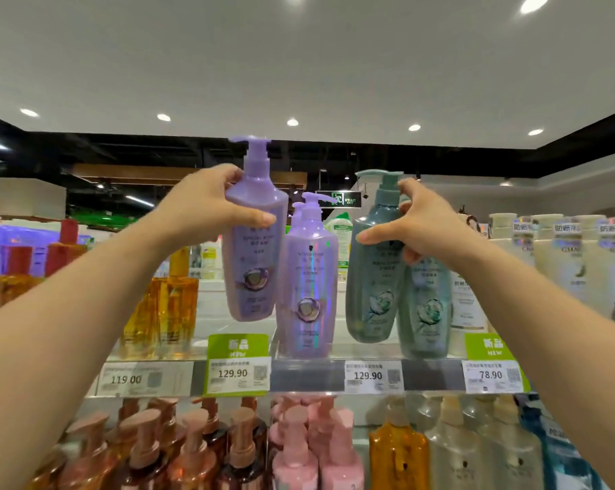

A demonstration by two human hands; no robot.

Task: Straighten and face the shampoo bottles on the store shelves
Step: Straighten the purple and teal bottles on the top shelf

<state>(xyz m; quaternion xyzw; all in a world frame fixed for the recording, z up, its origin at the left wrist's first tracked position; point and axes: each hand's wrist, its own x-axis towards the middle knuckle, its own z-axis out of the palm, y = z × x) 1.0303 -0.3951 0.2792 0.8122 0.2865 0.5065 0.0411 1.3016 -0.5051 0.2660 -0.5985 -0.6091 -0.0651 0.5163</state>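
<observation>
Both hands were occupied — the left hand [207, 206] gripped a lifted purple bottle [254, 242], the right hand [419, 224] a teal bottle [375, 274], above the shelf [334, 374] edge — facing judged barely begun.

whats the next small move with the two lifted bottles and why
Probably lower the purple bottle in the left hand upright onto the shelf beside its twin: it hangs tilted above the shelf. The right hand holds the green bottle raised.
</observation>
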